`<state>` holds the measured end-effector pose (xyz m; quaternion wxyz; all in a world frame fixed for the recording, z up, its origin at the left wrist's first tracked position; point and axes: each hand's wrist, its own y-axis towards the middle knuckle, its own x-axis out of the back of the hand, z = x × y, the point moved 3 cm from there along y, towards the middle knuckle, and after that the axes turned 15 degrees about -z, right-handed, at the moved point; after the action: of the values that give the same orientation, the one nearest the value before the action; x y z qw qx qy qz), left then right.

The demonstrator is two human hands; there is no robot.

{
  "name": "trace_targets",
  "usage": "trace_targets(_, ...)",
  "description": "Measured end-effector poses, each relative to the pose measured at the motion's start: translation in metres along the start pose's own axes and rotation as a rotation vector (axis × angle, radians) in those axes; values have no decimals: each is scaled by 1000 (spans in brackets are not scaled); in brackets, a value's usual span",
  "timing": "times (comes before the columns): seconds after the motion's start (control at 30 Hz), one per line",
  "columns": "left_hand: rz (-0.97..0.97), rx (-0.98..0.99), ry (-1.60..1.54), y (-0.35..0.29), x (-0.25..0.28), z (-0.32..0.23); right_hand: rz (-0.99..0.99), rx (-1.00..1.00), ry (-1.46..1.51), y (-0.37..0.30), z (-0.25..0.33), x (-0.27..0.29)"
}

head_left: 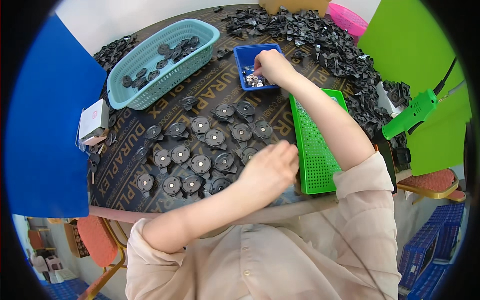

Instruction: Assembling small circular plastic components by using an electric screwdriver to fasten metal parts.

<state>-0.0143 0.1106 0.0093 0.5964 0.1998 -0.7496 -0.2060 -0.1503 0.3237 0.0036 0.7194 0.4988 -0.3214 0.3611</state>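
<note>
My right hand [273, 65] reaches into a small blue bin [238, 62], its fingers bent down among small silver, button-like round pieces [254, 80]. The fingertips are partly hidden, so what they pinch cannot be made out. Closer to me, my left hand [272, 167] is held with fingers curled together, beside the left edge of a green perforated tray [320, 172]. Anything inside those fingers is hidden. To the left of this hand, several black round parts with flat tabs [200, 125] lie in loose rows on the table, many with a silver centre.
A teal basket [167, 89] with black discs stands at the far left. Heaps of black parts [345, 65] line the back and right. A green power screwdriver [414, 114] hangs at the right. Blue [45, 115] and green panels [425, 45] flank the table; a white box [94, 120] sits left.
</note>
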Motion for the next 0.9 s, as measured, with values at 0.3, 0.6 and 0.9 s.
trace_targets(0.3,-61,-43,-4,-24,4,-22,70,-181,133,1,-3,14)
trace_targets(0.6,-410,1418,-1378,-70,46,-7,-22,-154,160,-11,8,53)
trace_targets(0.9,-529,1546,-1535,-72,44,-3,26,-395,272,-23,0,63)
